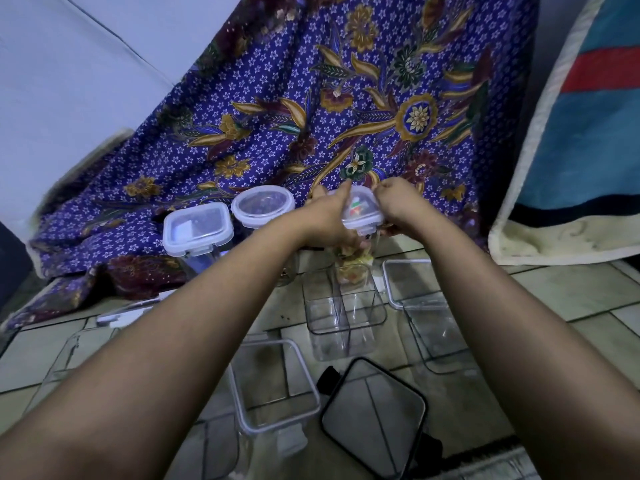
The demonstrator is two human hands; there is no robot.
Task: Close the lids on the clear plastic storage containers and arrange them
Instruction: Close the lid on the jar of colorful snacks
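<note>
My left hand (325, 216) and my right hand (398, 202) both grip a clear container with a white clip lid (360, 211), held up above the floor; coloured contents show through it. To its left stand two lidded containers: a round one (262, 206) and a square one (197, 227). Several open clear containers sit on the tiled floor below my arms: one in the middle (346, 306), one to the right (426, 306), one nearer me (273, 386). A black-rimmed one (374, 414) lies tilted at the bottom.
A purple floral cloth (311, 98) drapes behind the containers. A blue and red mat (588, 133) leans at the right. Another clear container (72, 355) lies at the left, half hidden by my left arm. The floor is pale tile (571, 292).
</note>
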